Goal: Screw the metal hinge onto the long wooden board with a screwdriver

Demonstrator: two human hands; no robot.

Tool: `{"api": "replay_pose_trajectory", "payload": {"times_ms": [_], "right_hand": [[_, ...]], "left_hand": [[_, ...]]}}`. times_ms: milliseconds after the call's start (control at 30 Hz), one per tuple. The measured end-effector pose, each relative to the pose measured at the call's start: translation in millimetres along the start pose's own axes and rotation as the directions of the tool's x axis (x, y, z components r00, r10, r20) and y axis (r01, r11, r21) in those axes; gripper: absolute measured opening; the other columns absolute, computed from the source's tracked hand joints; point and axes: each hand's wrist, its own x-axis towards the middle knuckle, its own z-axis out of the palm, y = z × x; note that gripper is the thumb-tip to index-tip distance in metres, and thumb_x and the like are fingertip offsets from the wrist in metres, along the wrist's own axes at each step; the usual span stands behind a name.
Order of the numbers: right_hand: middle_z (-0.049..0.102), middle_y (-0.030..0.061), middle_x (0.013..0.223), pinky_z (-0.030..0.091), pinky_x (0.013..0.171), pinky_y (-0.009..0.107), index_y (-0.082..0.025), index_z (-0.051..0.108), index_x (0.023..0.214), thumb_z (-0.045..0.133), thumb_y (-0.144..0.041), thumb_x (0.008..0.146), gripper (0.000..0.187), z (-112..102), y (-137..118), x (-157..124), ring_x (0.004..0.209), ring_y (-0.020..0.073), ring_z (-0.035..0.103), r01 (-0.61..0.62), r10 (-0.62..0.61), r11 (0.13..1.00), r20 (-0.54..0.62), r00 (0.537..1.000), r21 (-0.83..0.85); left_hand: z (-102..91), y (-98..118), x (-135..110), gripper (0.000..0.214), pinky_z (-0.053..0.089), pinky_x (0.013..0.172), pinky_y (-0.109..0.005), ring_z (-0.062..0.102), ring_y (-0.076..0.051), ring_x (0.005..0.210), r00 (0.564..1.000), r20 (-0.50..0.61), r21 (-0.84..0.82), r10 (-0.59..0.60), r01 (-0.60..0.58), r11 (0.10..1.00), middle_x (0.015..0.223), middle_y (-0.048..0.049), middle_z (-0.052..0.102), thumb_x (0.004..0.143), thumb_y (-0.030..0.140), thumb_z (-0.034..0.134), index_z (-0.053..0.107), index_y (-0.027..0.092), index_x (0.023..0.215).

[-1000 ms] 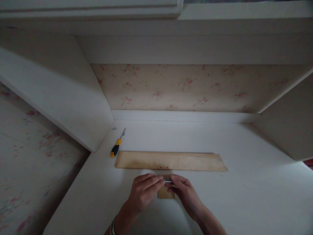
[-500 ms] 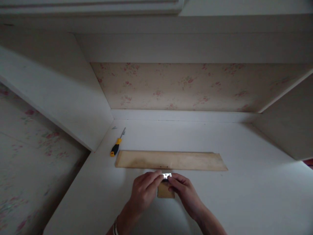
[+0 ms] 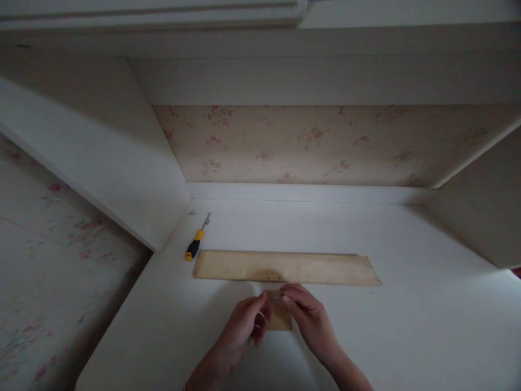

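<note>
Metal glints faintly between the two hands here at the table: a small metal piece (image 3: 277, 297), mostly hidden by fingers, above the far end of a little wooden block (image 3: 280, 319). I can't make out whether it touches the wood. The right hand (image 3: 304, 308) has it pinched between thumb and forefinger, closed up tight on that one end. The left hand (image 3: 249, 319) sits at the other end, fingers curled loosely inward and thumb tip near the metal; whether it grips anything I can't tell. Pale curved bands show against its fingers, and it covers the block's left edge.

Just beyond the hands a long board (image 3: 317, 268) lies flat across the white table (image 3: 407, 336), with two small dark holes near its close edge. Beside the board's left end, a yellow and black screwdriver (image 3: 194, 247) points away toward the wall. One thin grey bit (image 3: 192, 213) lies near its tip, off to the left. Flowered wallpaper (image 3: 264, 144) covers the wall behind, under a white cupboard (image 3: 244, 76).
</note>
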Motion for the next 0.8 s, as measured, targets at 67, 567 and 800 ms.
{"api": "replay_pose_trajectory", "payload": {"times_ms": [67, 567, 800], "right_hand": [[0.063, 0.0073, 0.098, 0.046, 0.081, 0.031, -0.027, 0.074, 0.086, 0.059, -0.031, 0.084, 0.016, -3.5, -5.3, -0.8, 0.093, 0.0200, 0.057, 0.199, -0.190, 0.967, 0.066, 0.979, -0.157], [0.062, 0.0056, 0.090, 0.049, 0.066, 0.026, -0.022, 0.065, 0.105, 0.051, -0.039, 0.089, 0.028, -10.3, 13.6, -5.8, 0.075, 0.0144, 0.058, 0.081, -0.060, 0.955, 0.080, 0.995, -0.284], [0.068, 0.0044, 0.080, 0.046, 0.067, 0.027, -0.018, 0.071, 0.096, 0.045, -0.053, 0.086, 0.044, -10.8, 17.2, 2.1, 0.075, 0.0178, 0.060, -0.167, 0.178, 0.959, 0.029, 0.984, -0.228]], "left_hand": [[0.6, 1.5, -1.5, 0.048, 0.026, 0.036, -0.018, 0.043, -0.005, 0.044, 0.995, 0.073, -0.131, -0.067, 0.076, 0.989, 0.069, -0.0006, 0.054, 0.080, 0.059, 0.052, 0.060, 0.012, 0.081], [-10.7, -2.8, 15.1, 0.042, 0.026, 0.042, -0.021, 0.039, -0.007, 0.045, 0.983, -0.058, 0.145, 0.172, -0.163, 0.976, 0.053, 0.0020, 0.048, 0.080, 0.052, 0.055, 0.058, 0.012, 0.068], [-10.2, -10.3, 24.2, 0.047, 0.025, 0.043, -0.020, 0.037, -0.007, 0.044, 0.976, -0.040, 0.276, 0.214, -0.195, 0.941, 0.052, 0.0036, 0.045, 0.082, 0.058, 0.049, 0.054, 0.014, 0.068]]}}
